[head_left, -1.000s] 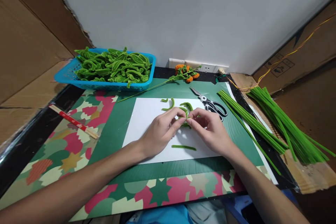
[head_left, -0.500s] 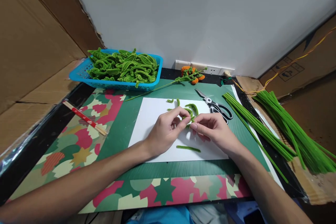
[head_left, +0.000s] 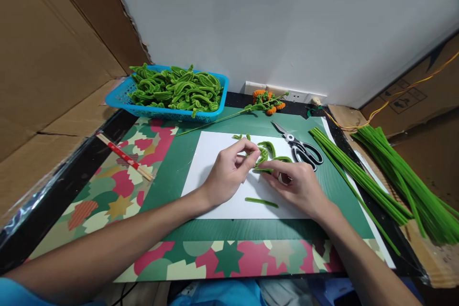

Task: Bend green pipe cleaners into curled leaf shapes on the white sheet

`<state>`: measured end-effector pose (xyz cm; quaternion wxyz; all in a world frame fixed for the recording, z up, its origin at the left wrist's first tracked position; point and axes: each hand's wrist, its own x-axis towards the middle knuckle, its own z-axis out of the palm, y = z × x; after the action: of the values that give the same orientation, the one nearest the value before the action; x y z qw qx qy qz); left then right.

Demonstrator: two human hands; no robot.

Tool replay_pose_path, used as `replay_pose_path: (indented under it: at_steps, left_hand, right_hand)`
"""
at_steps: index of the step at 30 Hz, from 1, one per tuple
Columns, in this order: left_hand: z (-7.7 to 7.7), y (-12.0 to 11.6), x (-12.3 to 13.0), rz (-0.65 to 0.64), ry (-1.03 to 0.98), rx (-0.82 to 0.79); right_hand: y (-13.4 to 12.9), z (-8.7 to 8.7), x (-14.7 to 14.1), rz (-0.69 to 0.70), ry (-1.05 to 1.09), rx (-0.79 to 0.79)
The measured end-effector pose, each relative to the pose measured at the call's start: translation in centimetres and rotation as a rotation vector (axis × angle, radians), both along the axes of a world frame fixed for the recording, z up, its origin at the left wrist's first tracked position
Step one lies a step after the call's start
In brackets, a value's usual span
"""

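Observation:
Over a white sheet (head_left: 204,162), my left hand (head_left: 229,169) is pinched at the fingertips around a small green fuzzy piece, mostly hidden by the fingers. Close on its right, my right hand (head_left: 296,181) is low over the sheet, thumb and forefinger near a short green strip (head_left: 264,170); its grip is hard to make out. Curled green fuzzy pieces (head_left: 267,147) lie just beyond the fingers. Nearer the front of the sheet rests a straight green strip (head_left: 261,202).
A blue basket (head_left: 168,114) heaped with green looped pieces stands at the back left. Orange flowers (head_left: 263,97) lie behind the sheet, scissors (head_left: 296,143) right of it. Green stems (head_left: 358,177) lie farther right. Wrapped chopsticks (head_left: 124,155) are on the left.
My hands have moved slightly apart, the right one lower and turned palm down beside the curled pieces. The whole view has shifted a little, with objects now farther right.

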<state>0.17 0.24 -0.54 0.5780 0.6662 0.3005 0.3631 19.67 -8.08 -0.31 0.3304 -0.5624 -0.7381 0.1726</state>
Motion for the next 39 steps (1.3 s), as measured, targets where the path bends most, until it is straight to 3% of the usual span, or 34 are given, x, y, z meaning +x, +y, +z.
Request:
replay_pose_path:
  at_steps: [6,13,20,39]
  left_hand:
    - [0.0,0.1,-0.1,-0.021,-0.005,0.008]
    - [0.3,-0.1,0.1,-0.092,0.038,-0.004]
    - [0.5,-0.4,0.1,-0.094,0.055,0.028]
    - [-0.1,-0.3,-0.1,-0.154,0.124,0.072]
  right_hand:
    - [0.1,0.3,0.4,-0.022,0.01,0.053]
    - [-0.1,0.4,1.0,-0.089,-0.105,0.391]
    - [0.0,0.2,1.2,-0.025,-0.252,0.565]
    - [0.2,-0.1,0.7,-0.045,-0.366,0.634]
